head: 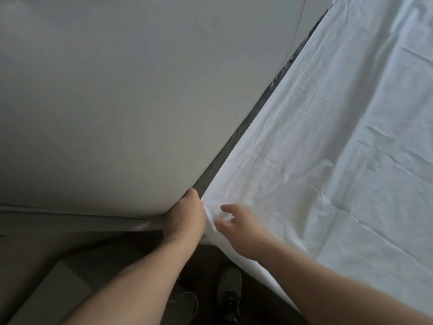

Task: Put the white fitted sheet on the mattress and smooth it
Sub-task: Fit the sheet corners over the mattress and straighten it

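Note:
The white fitted sheet (328,160) lies spread over the mattress, filling the right of the view, with light creases across it. Its near corner is bunched up at the mattress corner. My left hand (186,216) is at that corner, pressed against the grey wall. It grips the sheet's edge, and its fingers are hidden in the gap. My right hand (236,227) is just to its right on top of the sheet. Its thumb and curled fingers pinch a small fold of the bunched fabric.
A plain grey wall (117,102) rises close along the mattress's left side, with a dark narrow gap (243,130) between them. Below on the dark floor are my grey shoe (229,294), a thin white cable (191,301) and a pale grey block (49,294).

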